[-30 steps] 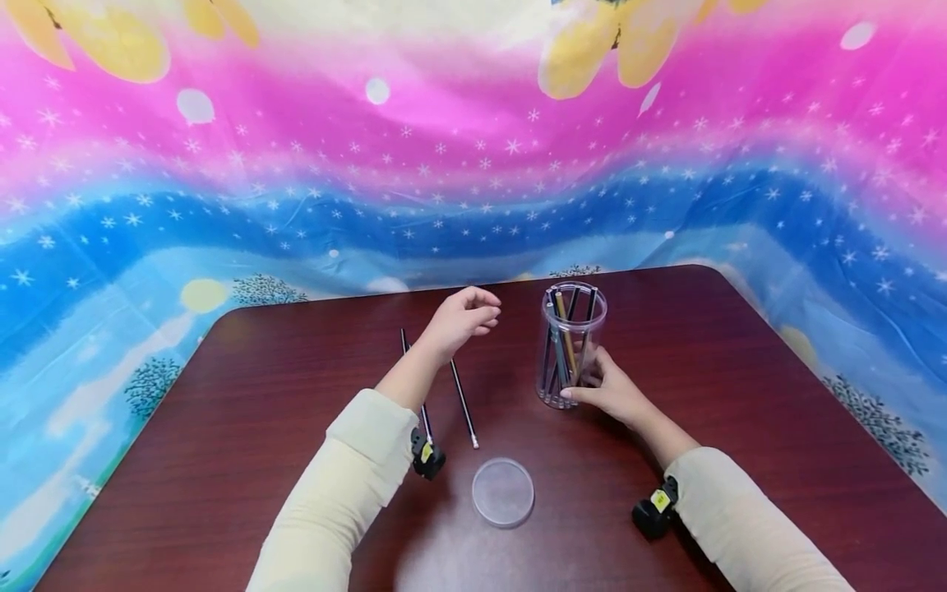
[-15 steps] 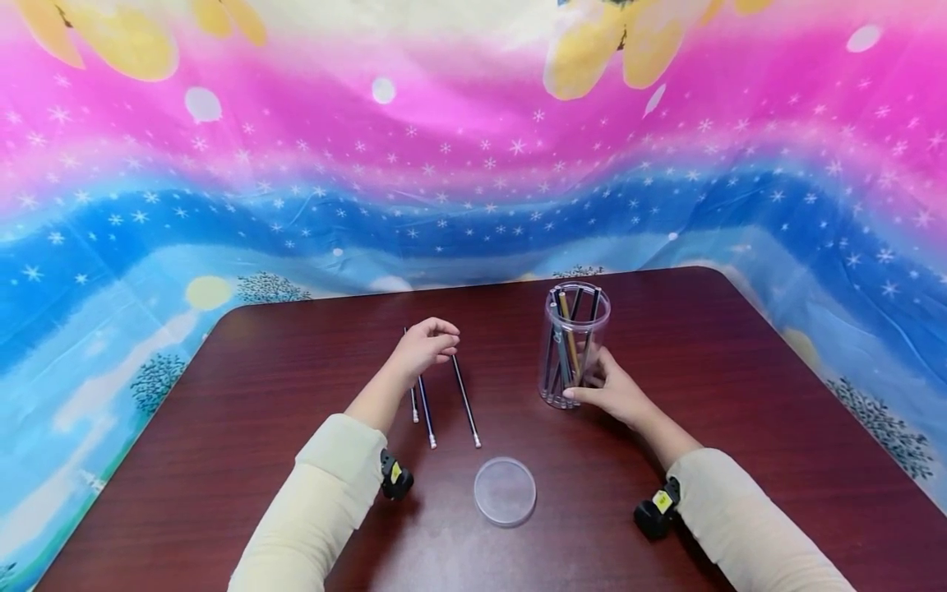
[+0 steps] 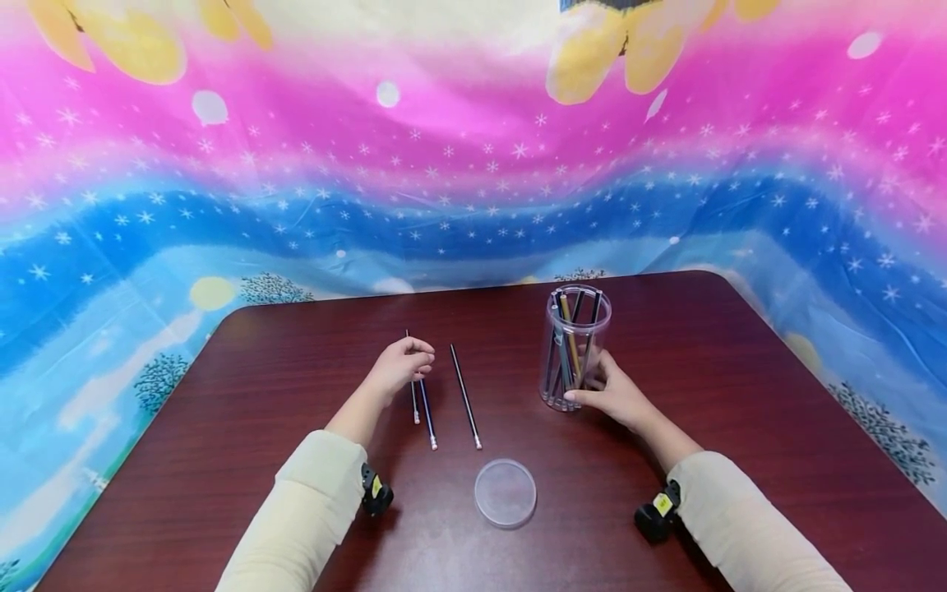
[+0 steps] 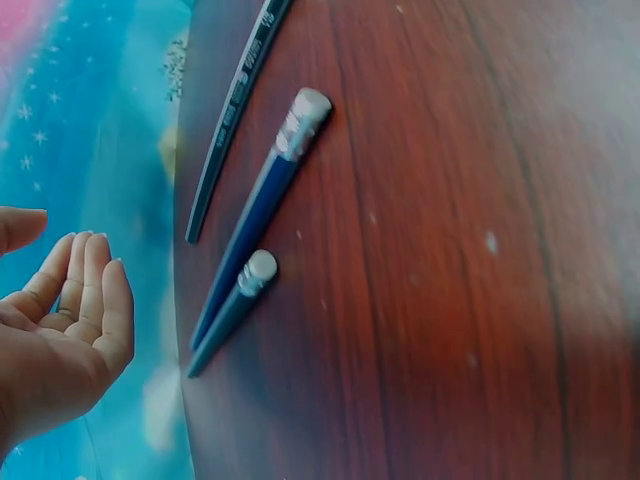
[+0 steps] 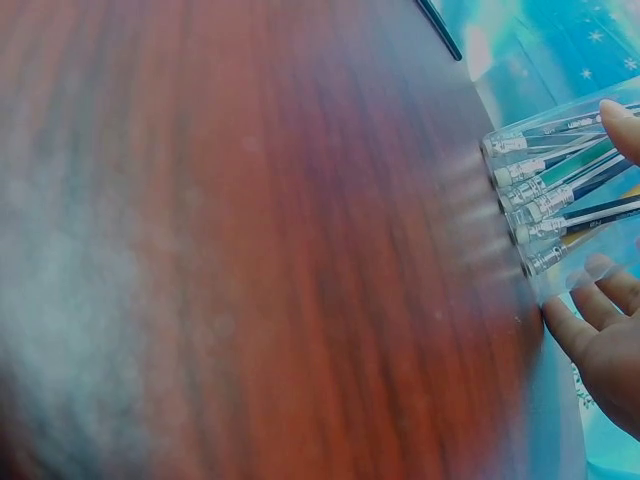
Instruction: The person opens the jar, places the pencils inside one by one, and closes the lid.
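The table (image 3: 244, 444) is a dark red-brown wooden top with rounded corners; it carries every item listed below. A printed cloth (image 3: 473, 189) in pink, blue and yellow hangs behind and around it.

The clear jar (image 3: 574, 347) stands upright on the right half of the table, mouth open. It holds several pencils, eraser ends down against the base, as the right wrist view shows. Its placement near the right hand (image 3: 611, 395) judged as convenience for steadying: that hand wraps the lower wall of the jar, thumb in front and fingers round the back, a light bracing grip rather than a lift, since the base sits flat on the wood.

The round clear lid (image 3: 505, 492) lies flat near the front edge, between the two forearms and well apart from the jar, leaving the mouth free.

Three loose pencils lie on the table to the left of the jar, roughly parallel, erasers toward the person. The black pencil (image 3: 465, 396) lies alone, nearest the jar. The two blue pencils (image 3: 426, 415) lie just beside each other.

The left hand (image 3: 399, 367) sits over the far ends of the blue pencils, fingers curled inward. The left wrist view shows the palm empty and clear of the pencils; no grip is made.
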Motion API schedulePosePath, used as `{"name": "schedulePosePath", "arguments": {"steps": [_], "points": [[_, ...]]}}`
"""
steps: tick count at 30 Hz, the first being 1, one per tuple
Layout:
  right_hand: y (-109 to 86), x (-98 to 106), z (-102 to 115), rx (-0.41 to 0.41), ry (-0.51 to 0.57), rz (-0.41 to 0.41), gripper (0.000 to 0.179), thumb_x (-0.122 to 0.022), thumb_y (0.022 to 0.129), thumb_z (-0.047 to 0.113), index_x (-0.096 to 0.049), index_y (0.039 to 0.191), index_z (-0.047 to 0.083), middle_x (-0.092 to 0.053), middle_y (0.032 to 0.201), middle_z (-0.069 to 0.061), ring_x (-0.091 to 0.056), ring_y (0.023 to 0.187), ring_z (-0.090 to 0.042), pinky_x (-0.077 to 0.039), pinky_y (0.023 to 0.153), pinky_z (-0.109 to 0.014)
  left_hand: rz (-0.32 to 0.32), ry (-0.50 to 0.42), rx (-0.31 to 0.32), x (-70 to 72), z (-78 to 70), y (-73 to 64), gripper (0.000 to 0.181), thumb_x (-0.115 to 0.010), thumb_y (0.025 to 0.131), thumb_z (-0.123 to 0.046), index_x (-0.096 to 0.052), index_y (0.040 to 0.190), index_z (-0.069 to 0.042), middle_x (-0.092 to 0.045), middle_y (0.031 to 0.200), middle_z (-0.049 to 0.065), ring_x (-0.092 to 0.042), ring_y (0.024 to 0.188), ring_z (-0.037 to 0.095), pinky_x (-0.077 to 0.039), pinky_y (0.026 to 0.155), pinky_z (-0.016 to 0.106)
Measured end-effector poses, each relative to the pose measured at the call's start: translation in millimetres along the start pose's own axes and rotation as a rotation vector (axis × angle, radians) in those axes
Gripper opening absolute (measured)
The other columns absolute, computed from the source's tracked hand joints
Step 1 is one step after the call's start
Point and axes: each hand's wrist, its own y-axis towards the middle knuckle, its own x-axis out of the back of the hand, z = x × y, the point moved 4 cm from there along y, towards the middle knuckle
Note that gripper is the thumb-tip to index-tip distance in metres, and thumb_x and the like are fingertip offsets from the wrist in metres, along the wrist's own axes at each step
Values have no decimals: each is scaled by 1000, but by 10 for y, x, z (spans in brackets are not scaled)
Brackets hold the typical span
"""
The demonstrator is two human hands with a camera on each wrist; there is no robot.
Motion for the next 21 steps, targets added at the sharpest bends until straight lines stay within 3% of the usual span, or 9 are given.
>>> {"name": "schedulePosePath", "arguments": {"steps": [6,11,16,21], "points": [[-6,5,11,7,1,-4,72,-67,74,8,-22,129,1,-27,129,-20,-29,118,-35,-25,93,-51,-26,35,5,72,74,-3,23,-48,83,-5,-48,102,7,-53,100,19,-52,95,35,-43,78,40],[-4,1,12,19,12,-3,72,-68,73,7,-22,129,1,-27,130,-20,-29,118,-35,-26,92,-51,-42,68,10,127,151,8,23,-47,83,-5,-48,101,9,-53,102,24,-53,87,29,-44,75,35],[-6,-11,5,20,33,-5,72,-68,72,6,-23,129,-1,-30,127,-21,-31,117,-35,-27,92,-49,-101,129,50,205,227,13,20,-51,82,-6,-50,99,7,-56,95,17,-52,85,25,-44,75,37],[0,-15,8,22,31,-6,73,-68,72,6,-22,129,-2,-30,127,-22,-31,116,-36,-28,91,-49,-147,206,106,260,270,19,19,-55,81,-7,-50,96,4,-52,90,13,-50,77,22,-44,67,32]]}}
